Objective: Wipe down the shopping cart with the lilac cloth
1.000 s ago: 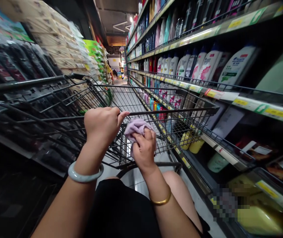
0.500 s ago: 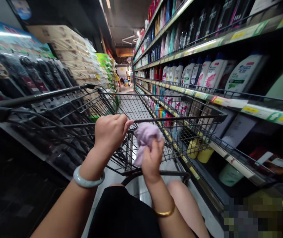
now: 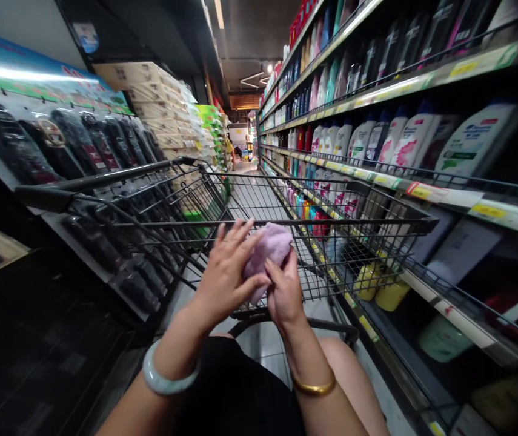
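Left hand: ours [image 3: 226, 272], fingers spread wide, no full grip; thumb overlaps the cloth's edge in view, can't tell if it presses.
Right hand: ours [image 3: 285, 290], closed round the cloth, thumb on the near side pinching it.
Cloth: light purple [image 3: 274, 245], bunched between our two hands, right by the upper rail of the shopping cart [image 3: 345, 224]. Can't tell if it touches the rail.
Cart: dark wire basket, lying across the aisle in front of our knees, shelf bottles close on its right.
Slip risk: only the right hand clearly has the cloth; a loose pinch could drop it through or beside the basket.
Snag risk: loose cloth could catch on the thin wires if we drag it along them.
Roll risk: neither hand clearly grips the cart; a push could send it into the shelf [image 3: 488, 211] or the hanging packs [image 3: 99, 142].
Bottle labels: white bottles [image 3: 465, 145] with blue caps, green or pink label art; lettering too blurred for us to confirm a brand.
Price strip: yellow, green and red tags, digits unreadable.
Header card: blue and green [image 3: 36, 72], red characters near its right end, not legible.
Boxes: pale stack [image 3: 145, 109] with dark print, too small to read.
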